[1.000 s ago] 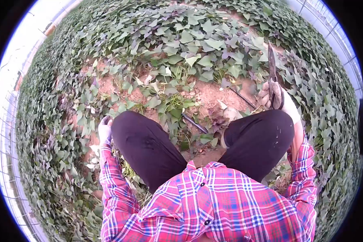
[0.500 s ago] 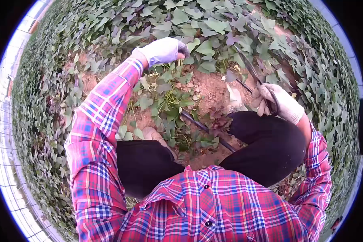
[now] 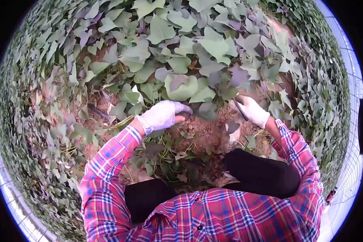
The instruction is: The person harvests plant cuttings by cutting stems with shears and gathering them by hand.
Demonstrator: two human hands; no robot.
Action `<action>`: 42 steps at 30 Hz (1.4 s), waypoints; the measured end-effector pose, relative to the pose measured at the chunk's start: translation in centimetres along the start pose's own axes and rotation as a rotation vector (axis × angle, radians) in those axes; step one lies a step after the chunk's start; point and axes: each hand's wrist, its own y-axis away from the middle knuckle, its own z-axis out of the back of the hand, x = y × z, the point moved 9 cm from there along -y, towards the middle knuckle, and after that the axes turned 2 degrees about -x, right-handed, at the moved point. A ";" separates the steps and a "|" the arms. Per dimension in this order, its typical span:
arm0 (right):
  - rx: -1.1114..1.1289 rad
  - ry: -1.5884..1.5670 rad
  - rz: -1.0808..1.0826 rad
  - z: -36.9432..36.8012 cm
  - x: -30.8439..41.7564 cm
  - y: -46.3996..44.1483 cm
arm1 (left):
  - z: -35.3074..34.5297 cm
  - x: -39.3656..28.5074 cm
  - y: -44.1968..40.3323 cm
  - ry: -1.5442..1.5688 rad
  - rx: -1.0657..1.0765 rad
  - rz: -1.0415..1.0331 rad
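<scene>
My left hand (image 3: 162,116), in a pale glove with darker fingertips, reaches in at the lower edge of the leafy vines (image 3: 180,86). Its fingers are curled together, and what they hold, if anything, is hidden. To its right my right hand (image 3: 252,111), also gloved, grips a dark long-bladed cutting tool (image 3: 241,110). Leaves hide the far part of that tool. Reddish bare soil (image 3: 199,131) lies between and below the two hands.
Cut stems and loose leaves (image 3: 167,155) lie on the soil before my bent knees (image 3: 262,173). A dark rod-like object (image 3: 97,112) rests on the ground at the left. Vines spread on all sides, with a pale gridded wall (image 3: 353,92) at the right edge.
My left hand has moved down the picture beside the vines. My right hand has come inward with the tool, whose blades have gone in among the leaves. The view has shifted forward.
</scene>
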 end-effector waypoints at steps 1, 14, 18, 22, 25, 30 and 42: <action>-0.083 0.297 0.198 0.3 1.4 -0.6 | 0.6 1.1 1.5 0.192 0.041 0.068; -0.014 0.517 0.210 -2.4 -7.2 -11.0 | -9.9 7.4 36.8 1.308 -0.697 1.131; -0.145 0.459 0.162 -0.6 -1.1 -8.2 | -12.2 6.3 39.5 1.285 -0.887 1.143; -0.081 0.514 0.275 -1.9 2.5 -11.4 | -15.2 5.8 40.2 1.277 -1.008 1.136; -0.067 0.535 0.306 -2.3 4.0 -12.0 | -16.0 6.5 40.2 1.256 -1.038 1.118; -0.084 0.552 0.332 -2.1 5.9 -12.3 | -15.5 9.1 39.7 1.199 -1.047 1.066; -0.155 0.559 0.324 -0.1 7.2 -12.0 | -11.6 14.9 36.9 1.039 -0.988 0.951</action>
